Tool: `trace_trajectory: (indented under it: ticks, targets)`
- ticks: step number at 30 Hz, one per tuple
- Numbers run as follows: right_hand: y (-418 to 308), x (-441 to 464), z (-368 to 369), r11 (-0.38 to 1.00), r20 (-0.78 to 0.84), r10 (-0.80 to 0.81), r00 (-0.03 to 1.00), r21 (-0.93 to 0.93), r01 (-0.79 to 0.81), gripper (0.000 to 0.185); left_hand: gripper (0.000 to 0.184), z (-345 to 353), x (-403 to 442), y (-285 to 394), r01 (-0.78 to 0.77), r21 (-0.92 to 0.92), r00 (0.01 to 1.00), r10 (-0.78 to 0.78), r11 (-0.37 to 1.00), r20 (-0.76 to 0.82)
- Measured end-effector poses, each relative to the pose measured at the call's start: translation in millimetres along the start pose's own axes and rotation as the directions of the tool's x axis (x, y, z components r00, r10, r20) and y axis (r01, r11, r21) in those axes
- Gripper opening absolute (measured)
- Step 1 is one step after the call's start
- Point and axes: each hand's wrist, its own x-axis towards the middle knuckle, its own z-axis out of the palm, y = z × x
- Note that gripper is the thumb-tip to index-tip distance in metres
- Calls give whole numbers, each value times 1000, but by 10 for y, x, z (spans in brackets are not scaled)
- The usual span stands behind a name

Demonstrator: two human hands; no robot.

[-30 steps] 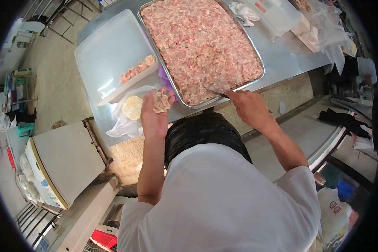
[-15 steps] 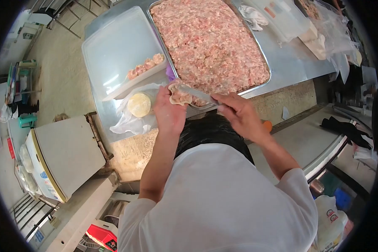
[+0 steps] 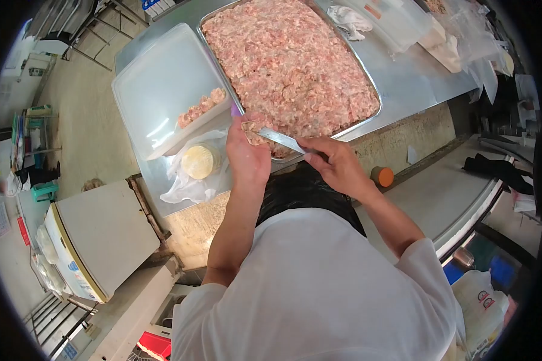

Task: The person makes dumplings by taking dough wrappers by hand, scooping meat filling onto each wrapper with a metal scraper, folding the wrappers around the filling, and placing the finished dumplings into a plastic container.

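Note:
My left hand [image 3: 250, 159] cups a thin round dough wrapper [image 3: 253, 136] with minced meat on it, its edge drawn up against the fingers. In my right hand [image 3: 338, 163] is a flat metal spatula [image 3: 283, 140], gripped by its handle end. Its blade tip rests at the filling in the wrapper. Both hands are at the near edge of a large metal tray [image 3: 376, 109], which is full of pinkish minced meat [image 3: 292, 69]. A stack of round wrappers [image 3: 200, 161] lies on a white plastic bag [image 3: 186, 191] left of my left hand.
A translucent plastic box [image 3: 162, 84] on the metal table [image 3: 415, 84] holds a row of filled dumplings [image 3: 202, 107] along its near side. At the back right are a white cloth [image 3: 350, 21] and a clear container [image 3: 397, 24]. A white freezer-like cabinet [image 3: 102, 231] stands to the left.
The wrapper looks more gathered round the filling, where before its wavy edge was spread out. The spatula blade has tilted and shows more of its flat face. The view has shifted slightly.

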Motion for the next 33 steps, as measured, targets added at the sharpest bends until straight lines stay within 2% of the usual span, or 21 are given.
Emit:
trace_trajectory:
  ticks: [4, 7, 8, 10, 12, 13, 16, 19, 22, 25, 27, 28, 30, 31, 33]
  targets:
    - [-68, 29, -199, 907, 165, 317, 934, 233, -349, 23, 32, -103, 85, -70, 10, -19, 996, -8, 1000, 93]
    - [226, -29, -292, 972, -92, 234, 968, -1, -235, 23, 35, -101, 104, -37, 70, -12, 994, -69, 997, 89]
    - [253, -60, -389, 961, -121, 180, 976, -189, -200, 24, 36, -115, 114, -41, 81, -24, 993, -78, 996, 92]
    - [172, -69, -577, 830, -143, 58, 988, -544, -128, 25, 37, -131, 153, -38, 97, -45, 988, -90, 994, 129]
    - [-211, -85, -622, 861, -122, 50, 991, -498, -105, 27, 37, -180, 138, -33, 125, -53, 976, -114, 991, 185]
    - [-360, -70, -606, 874, -120, 39, 992, -477, -92, 28, 37, -146, 143, -42, 113, -47, 981, -104, 992, 161]
    - [-301, -111, -381, 936, -26, -161, 987, -320, 145, 30, 39, 15, 103, -49, 83, -36, 990, -78, 996, 116]
    - [-125, -40, -306, 961, -81, -115, 990, -263, 90, 31, 42, 78, 74, -48, 70, -14, 990, -67, 997, 127]
    - [-27, -31, -417, 910, -285, -50, 957, -409, -74, 32, 43, -39, 105, -35, 39, 25, 989, -42, 999, 141]
    - [228, -80, -722, 654, -241, -22, 970, -737, -168, 33, 43, -72, 115, -3, 55, 13, 990, -56, 998, 132]
    - [173, -170, -980, 596, -213, 21, 977, -782, -183, 34, 44, -37, 69, 53, 78, -1, 994, -78, 997, 73]
    - [79, -189, -1054, 568, -197, 43, 979, -802, -186, 35, 44, -79, 65, 78, 97, 9, 990, -97, 995, 104]
    - [-229, -200, -1126, 594, -225, 79, 971, -772, -227, 36, 46, -163, 95, 104, 131, 28, 977, -134, 991, 168]
    - [-317, -203, -1117, 605, -236, 97, 967, -757, -246, 37, 47, -118, 80, 113, 123, 4, 982, -122, 992, 144]
    - [-316, -184, -840, 833, -104, -57, 993, -554, -10, 38, 49, -18, -4, 76, 118, -43, 990, -114, 992, 86]
